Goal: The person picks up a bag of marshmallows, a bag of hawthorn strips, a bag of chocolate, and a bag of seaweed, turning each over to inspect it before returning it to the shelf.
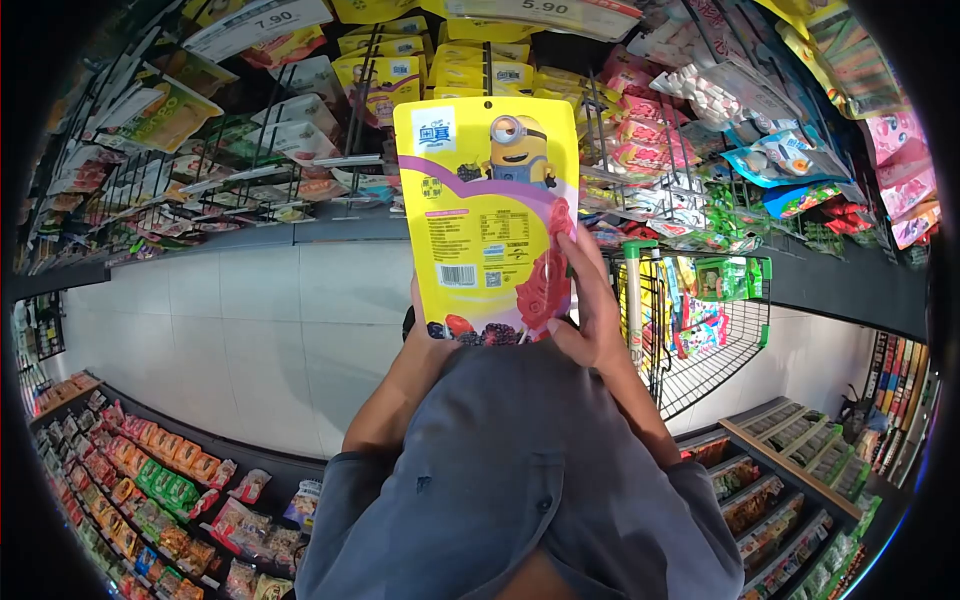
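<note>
A yellow candy pouch (460, 220) with a one-eyed cartoon figure, printed text, a barcode and berry pictures is held upright in front of my chest. My right hand (592, 315) grips its lower right edge, thumb in front and fingers along the side. My left hand (428, 338) is at the lower left edge, its fingers mostly hidden behind the pouch. Similar yellow pouches (378, 85) hang on the rack just beyond it.
A wire shopping cart (715, 365) with several colourful packets stands to my right. Hanging snack packs (655, 140) fill the rack ahead, below price tags (545, 10). Shelves of packaged snacks (170, 490) lie behind me on both sides of pale floor tiles (240, 350).
</note>
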